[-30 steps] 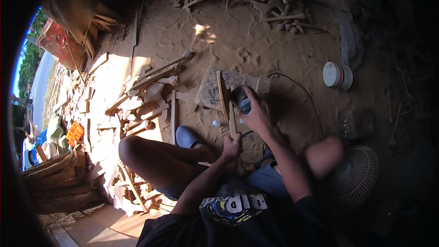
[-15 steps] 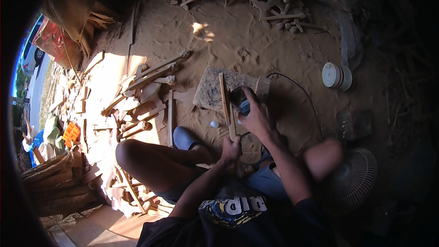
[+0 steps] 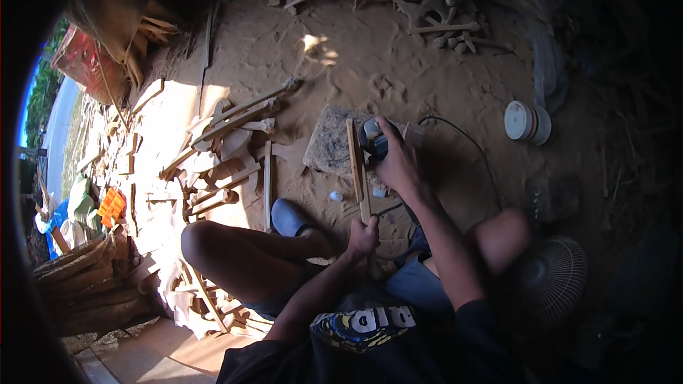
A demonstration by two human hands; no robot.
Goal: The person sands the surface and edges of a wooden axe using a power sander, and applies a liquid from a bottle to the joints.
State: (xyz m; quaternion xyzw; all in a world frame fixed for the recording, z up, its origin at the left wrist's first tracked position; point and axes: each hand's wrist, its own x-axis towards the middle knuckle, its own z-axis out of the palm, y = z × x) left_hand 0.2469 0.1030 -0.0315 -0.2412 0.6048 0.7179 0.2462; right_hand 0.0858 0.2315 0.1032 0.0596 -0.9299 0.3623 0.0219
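The left hand [image 3: 363,233] grips the near end of a long wooden strip [image 3: 356,163], which runs forward across a stone slab [image 3: 329,144] on the sandy floor [image 3: 441,78]. The right hand [image 3: 397,163] is closed around a corded power sander [image 3: 373,139] pressed beside the strip's far end. Sanding appears underway; more cut wooden pieces [image 3: 235,135] lie to the left.

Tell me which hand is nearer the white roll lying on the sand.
Right. The right hand, holding the power tool, lies closer to the white roll; the left hand grips the wooden stick farther back.
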